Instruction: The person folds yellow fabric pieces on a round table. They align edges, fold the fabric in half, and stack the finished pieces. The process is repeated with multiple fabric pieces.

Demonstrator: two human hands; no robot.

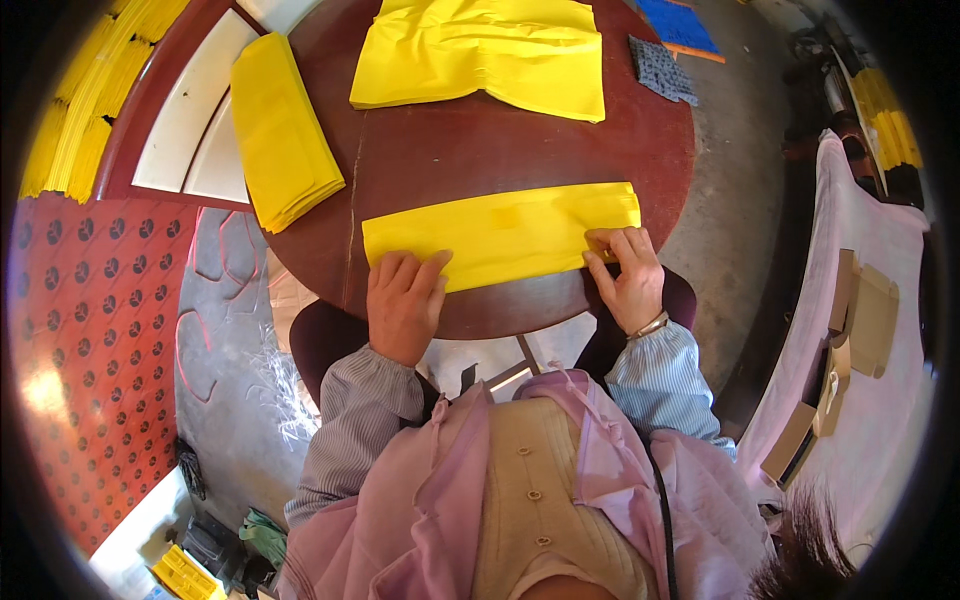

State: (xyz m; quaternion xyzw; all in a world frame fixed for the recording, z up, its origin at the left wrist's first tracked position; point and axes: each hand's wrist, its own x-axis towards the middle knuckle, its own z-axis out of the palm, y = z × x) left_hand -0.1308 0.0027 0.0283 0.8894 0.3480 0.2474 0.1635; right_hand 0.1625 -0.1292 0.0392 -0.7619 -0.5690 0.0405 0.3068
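A long folded strip of yellow paper (505,234) lies across the near part of a round dark-red table (480,150). My left hand (403,302) rests flat on the strip's near left corner, fingers spread. My right hand (628,275) pinches the strip's right end at its lower edge, thumb and fingers closed on the paper.
A stack of folded yellow paper (283,130) sits at the table's left edge. A large yellow sheet (485,52) lies at the far side. A dark patterned cloth (660,68) is at the far right. A pink-covered surface with cardboard boxes (860,320) stands at right.
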